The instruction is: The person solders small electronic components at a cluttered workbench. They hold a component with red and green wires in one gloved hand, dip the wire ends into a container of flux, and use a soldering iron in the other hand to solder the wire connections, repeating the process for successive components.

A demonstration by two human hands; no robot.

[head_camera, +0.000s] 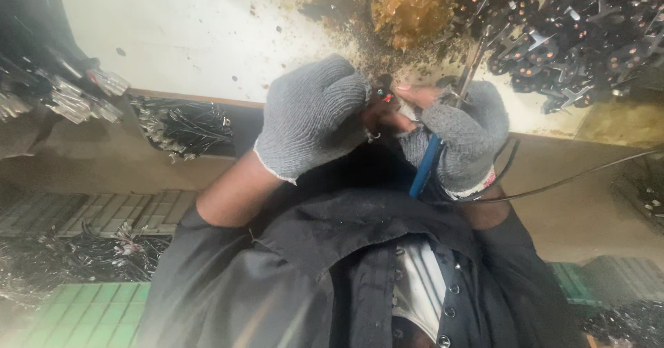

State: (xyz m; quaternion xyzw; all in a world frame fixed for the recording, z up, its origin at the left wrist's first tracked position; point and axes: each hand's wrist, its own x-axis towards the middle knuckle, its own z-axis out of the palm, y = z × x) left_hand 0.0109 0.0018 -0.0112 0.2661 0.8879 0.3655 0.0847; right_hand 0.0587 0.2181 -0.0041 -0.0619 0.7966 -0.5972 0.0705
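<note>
In the middle of the frame, a tiny part [384, 96] is being pinched by the left hand [311, 116] while a blue tool [423, 166] is being gripped by the right hand [465, 135], so the part could be dropped if fingers slip.

small part [384, 96] mostly hidden between fingers [415, 93], too small to identify

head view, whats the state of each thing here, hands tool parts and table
left hand: in a grey knit glove, closed round a small part
small part: pinched between fingertips of both hands
right hand: in a fingerless grey glove, gripping the blue-handled tool
blue-handled tool: upright in the fist
dark parts: heaped loose
table: white, stained brown
</note>
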